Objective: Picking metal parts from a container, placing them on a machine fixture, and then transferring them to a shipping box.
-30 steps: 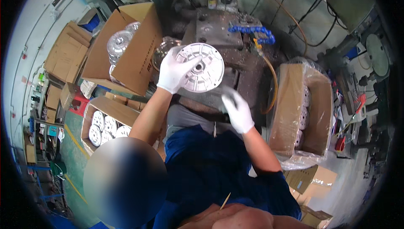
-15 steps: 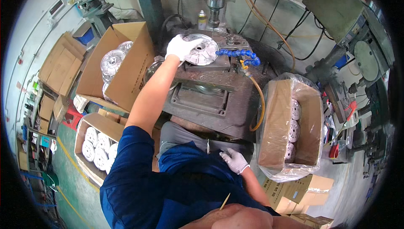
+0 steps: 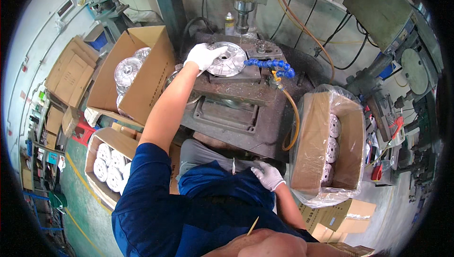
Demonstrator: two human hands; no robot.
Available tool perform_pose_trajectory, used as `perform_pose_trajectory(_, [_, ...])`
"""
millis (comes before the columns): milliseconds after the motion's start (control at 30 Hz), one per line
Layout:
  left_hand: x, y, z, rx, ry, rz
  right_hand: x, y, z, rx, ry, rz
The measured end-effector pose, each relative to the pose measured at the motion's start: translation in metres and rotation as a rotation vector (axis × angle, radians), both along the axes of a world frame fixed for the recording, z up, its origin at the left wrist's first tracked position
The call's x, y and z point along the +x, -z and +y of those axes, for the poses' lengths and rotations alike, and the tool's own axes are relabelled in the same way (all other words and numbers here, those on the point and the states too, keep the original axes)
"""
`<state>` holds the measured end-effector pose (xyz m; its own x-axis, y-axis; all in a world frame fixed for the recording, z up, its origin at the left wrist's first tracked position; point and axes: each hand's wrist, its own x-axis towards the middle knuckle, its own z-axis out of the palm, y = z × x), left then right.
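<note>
My left hand [image 3: 200, 57], in a white glove, grips the left rim of a round silver metal casting [image 3: 229, 61]. Thumb and fingers lie over its edge. The casting has a hole at its centre and rests on the metal block [image 3: 240, 75] of a machine fixture. The tip of a blue segmented coolant nozzle [image 3: 265, 63] reaches the casting's right edge. Down at my lap, my gloved right hand [image 3: 268, 176] lies on my thigh with its fingers loosely stretched and nothing seen in it.
A machine spindle [image 3: 242, 16] stands behind the casting beside a spray can [image 3: 229, 23]. Cardboard boxes of round castings stand left [image 3: 152, 73] and lower left [image 3: 90, 169]. A plastic-lined box [image 3: 309, 148] with several discs sits right, near an orange hose [image 3: 295, 115].
My right hand has moved slightly right and up along my thigh. My left hand stays on the casting; the whole view has shifted a little.
</note>
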<state>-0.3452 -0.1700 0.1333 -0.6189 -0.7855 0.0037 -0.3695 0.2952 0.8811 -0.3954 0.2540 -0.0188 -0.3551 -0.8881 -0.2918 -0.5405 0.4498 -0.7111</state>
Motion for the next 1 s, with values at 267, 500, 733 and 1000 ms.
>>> perform_pose_trajectory(267, [-0.005,0.018,-0.01,-0.109,-0.121,-0.14,0.008,0.007,0.011,0.11,-0.009,0.008])
perform_pose_trajectory(500, [-0.002,0.011,-0.016,-0.226,-0.057,-0.25,0.005,0.008,0.013,0.125,-0.058,0.124])
perform_pose_trajectory(733, [-0.006,0.022,-0.026,-0.125,-0.067,-0.145,0.01,0.0,0.01,0.168,-0.1,0.123])
perform_pose_trajectory(1000, [-0.007,0.02,-0.023,-0.158,-0.085,-0.201,0.019,0.008,-0.002,0.234,-0.236,0.112])
